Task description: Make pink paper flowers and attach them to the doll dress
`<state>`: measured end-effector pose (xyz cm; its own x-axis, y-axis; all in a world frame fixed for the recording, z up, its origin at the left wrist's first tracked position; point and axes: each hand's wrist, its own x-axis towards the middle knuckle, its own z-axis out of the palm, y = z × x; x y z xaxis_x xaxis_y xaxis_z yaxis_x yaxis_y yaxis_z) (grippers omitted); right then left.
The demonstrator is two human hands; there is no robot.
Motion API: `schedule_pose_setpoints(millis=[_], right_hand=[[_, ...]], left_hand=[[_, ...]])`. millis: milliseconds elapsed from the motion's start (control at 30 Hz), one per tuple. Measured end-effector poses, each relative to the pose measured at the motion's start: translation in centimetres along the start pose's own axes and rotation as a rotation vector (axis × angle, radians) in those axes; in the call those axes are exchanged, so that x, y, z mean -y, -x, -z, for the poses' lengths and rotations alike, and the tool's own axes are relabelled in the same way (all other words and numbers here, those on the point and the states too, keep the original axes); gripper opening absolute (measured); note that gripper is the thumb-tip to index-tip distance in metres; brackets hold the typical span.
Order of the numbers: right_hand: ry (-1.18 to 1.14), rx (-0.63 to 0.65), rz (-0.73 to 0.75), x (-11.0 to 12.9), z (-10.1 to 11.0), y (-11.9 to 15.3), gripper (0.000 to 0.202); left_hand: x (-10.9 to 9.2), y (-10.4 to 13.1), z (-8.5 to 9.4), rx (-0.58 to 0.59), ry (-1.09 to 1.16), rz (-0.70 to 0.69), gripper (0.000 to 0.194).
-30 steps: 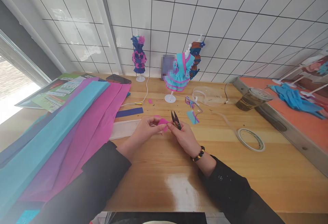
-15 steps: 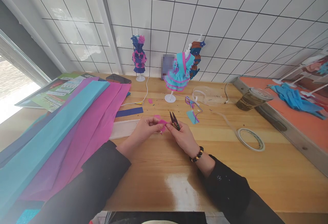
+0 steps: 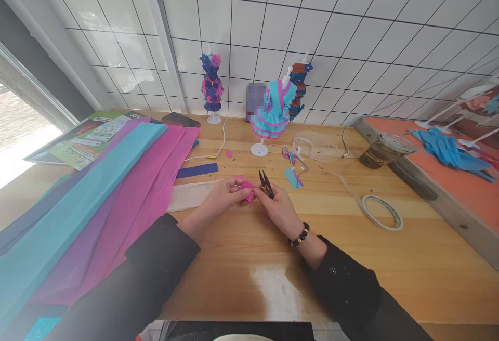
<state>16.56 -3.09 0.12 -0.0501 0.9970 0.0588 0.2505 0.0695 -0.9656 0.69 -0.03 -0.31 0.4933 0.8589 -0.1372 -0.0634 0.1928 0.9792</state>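
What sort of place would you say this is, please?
It looks like a craft workspace: dressed miniature mannequins stand at the back of the wooden table, colored sheets lie piled on it, and the right hand holds small scissors.

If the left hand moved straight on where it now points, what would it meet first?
Most likely the right hand, just beyond the pink piece that the left hand holds, though exact depth is unclear.

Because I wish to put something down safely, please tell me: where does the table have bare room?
The table is bare between the left sleeve and right sleeve, and again between the right sleeve, the tape and the metal strip. Crowded: the left, with sheets, and the back, with dresses and scraps.
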Motion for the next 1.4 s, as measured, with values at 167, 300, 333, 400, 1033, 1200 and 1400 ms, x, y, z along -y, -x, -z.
schedule_pose_setpoints(millis=[167,300,333,400,1033,1200,1400], right_hand=[[-0.012,-0.016,-0.022,0.2,-0.1,0.0,0.026],[-0.059,-0.002,-0.043,0.0,-0.1,0.0,0.028],[-0.076,-0.008,-0.064,0.0,0.0,0.0,0.030],[-0.104,-0.033,-0.106,-0.1,0.2,-0.1,0.033],[-0.364,0.306,-0.248,0.8,-0.7,1.1,0.041],[-0.384,0.288,-0.242,0.8,-0.7,1.1,0.040],[-0.411,0.265,-0.221,0.4,-0.7,1.0,0.039]], left_hand=[[0.0,0.0,0.0,0.031,0.008,0.005,0.033],[-0.2,0.1,0.0,0.015,-0.005,0.000,0.029],[-0.2,0.1,0.0,0.004,-0.008,0.002,0.028],[-0.3,0.1,0.1,-0.023,0.001,0.009,0.026],[-0.4,-0.1,0.4,-0.223,0.252,-0.077,0.021],[-0.2,-0.1,0.1,-0.166,0.157,-0.115,0.018],[-0.4,0.2,-0.2,-0.053,0.011,-0.147,0.016]])
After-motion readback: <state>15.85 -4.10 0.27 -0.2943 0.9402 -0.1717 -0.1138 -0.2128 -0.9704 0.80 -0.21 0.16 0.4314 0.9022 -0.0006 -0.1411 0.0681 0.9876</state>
